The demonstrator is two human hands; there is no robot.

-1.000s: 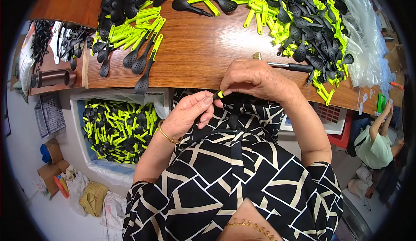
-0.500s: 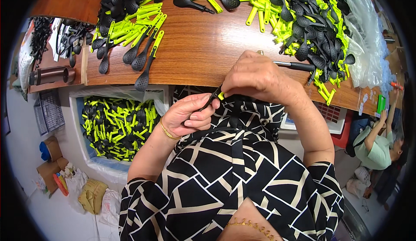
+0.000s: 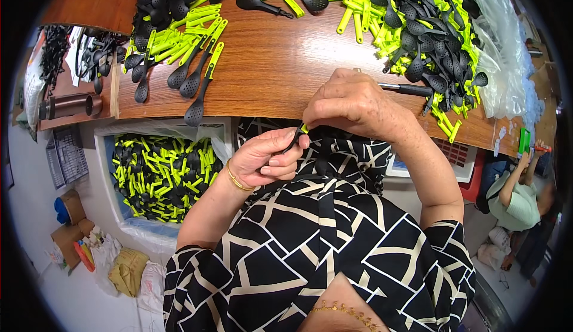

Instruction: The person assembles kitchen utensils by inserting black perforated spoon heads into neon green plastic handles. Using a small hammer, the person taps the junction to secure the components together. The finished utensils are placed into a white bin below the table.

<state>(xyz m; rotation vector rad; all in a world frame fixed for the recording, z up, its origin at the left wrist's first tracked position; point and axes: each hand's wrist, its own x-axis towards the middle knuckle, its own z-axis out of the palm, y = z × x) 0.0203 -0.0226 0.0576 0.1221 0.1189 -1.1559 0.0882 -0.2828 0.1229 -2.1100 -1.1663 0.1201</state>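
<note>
In front of my chest, at the table's near edge, my left hand [image 3: 268, 157] is closed around a thin black utensil shaft [image 3: 292, 142]. A small lime-green piece [image 3: 305, 128] shows at the shaft's upper end, beneath the fingertips of my right hand [image 3: 349, 105]. That hand is closed in a pinch there; its palm side and most of what it grips are hidden. Behind the right hand, a tool with a metal rod and black handle [image 3: 412, 89] lies on the wooden table [image 3: 268, 63].
Black slotted spoons with green handles [image 3: 203, 84] lie at the table's left. A large heap of black spoons and green handles [image 3: 418, 39] covers the right, beside clear plastic [image 3: 498, 63]. A lined bin [image 3: 110, 171] below holds more. Another person [image 3: 516, 203] is at far right.
Both hands stay together at the shaft. My left hand has shifted slightly right, and the shaft has tilted a little more upright. The other person's arms have moved.
</note>
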